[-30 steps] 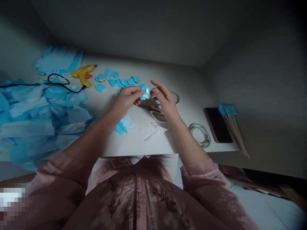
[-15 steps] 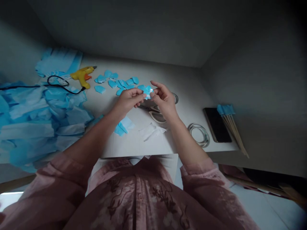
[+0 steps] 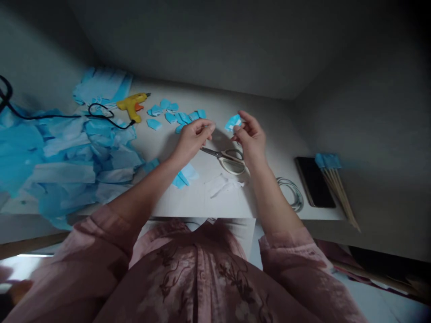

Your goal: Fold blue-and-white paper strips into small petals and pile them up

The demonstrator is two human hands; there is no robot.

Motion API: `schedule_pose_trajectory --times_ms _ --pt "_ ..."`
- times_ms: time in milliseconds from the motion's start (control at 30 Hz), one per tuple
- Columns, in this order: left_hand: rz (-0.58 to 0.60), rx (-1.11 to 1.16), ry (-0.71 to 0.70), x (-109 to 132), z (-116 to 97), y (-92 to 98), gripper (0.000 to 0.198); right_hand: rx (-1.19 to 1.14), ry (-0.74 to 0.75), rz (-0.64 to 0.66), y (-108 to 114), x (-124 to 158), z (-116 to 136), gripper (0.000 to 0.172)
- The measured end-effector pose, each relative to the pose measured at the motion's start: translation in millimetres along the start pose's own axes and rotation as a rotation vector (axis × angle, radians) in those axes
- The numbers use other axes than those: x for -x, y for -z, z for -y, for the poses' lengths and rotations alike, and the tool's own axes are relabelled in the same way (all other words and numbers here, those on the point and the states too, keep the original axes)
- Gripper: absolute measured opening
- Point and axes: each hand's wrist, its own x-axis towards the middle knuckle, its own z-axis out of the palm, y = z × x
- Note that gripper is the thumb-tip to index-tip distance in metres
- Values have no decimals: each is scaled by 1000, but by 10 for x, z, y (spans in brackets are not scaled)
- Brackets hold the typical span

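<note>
A small folded piece of blue and white fabric (image 3: 232, 122) sits between the thumb and fingers of my right hand (image 3: 251, 137), held above the table. My left hand (image 3: 193, 137) is apart from it, thumb and fingers pinched together; whatever they may hold is hidden or too small to make out. Scissors with pale handles (image 3: 232, 162) lie below and between the hands, their blades pointing left toward my left hand. Just beyond my left hand lie several small blue cut pieces (image 3: 182, 118) with pointed ends.
A yellow glue gun (image 3: 130, 105) with a black cord lies at the back left, beside a heap of blue and white fabric (image 3: 72, 154). White scraps (image 3: 225, 184) are near the front edge. To the right are a coil (image 3: 294, 194), a phone (image 3: 314, 181) and blue-tipped sticks (image 3: 338, 188).
My hands have separated. The blue piece, earlier between both hands, is now in my right hand alone. The whole view has shifted, so the table things appear further right.
</note>
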Motion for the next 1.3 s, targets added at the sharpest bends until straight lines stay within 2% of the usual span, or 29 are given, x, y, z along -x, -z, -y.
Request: schedule_pose_trajectory --times_ms 67,100,200,267,333,367,467,500,633,767,833,967,1100,1233,1300 --pt "-47 -179 -263 60 -42 -35 12 43 8 -81 90 -65 -108 56" --pt "-18 -269 -422 107 -75 -59 12 76 16 -93 118 -93 -140 55" --pt "244 -397 -838 281 -177 -148 21 225 46 -74 89 -154 -122 44" --pt "402 -412 -969 386 -210 -207 23 366 66 -42 -15 -179 -30 29" --pt "491 -442 -1005 458 -209 -254 26 530 88 24 -143 -198 89 19" --pt "516 -456 -1007 480 -201 -270 28 605 94 99 -201 -207 148 20" --pt "553 -475 -1000 508 -179 -288 32 732 57 387 -301 -242 275 30" --pt "557 -474 -993 508 -177 -286 32 741 31 431 -306 -260 296 35" --pt "528 -466 -984 492 -182 -266 35 777 -60 398 -243 -365 278 56" --pt "489 -436 -1041 465 -171 -269 39 926 -164 532 -228 -447 219 90" --pt "470 -433 -1064 458 -163 -277 40 979 -180 576 -289 -464 223 94" --pt "444 -477 -1080 450 -171 -269 44 965 -134 621 -545 -520 273 81" --pt "411 -455 -1077 421 -201 -226 42 954 -88 617 -798 -716 246 63" --pt "316 -434 -1094 393 -226 -205 42 938 -72 533 -841 -964 146 64" --pt "258 -428 -1106 393 -245 -205 41 927 15 464 -827 -1016 126 59"
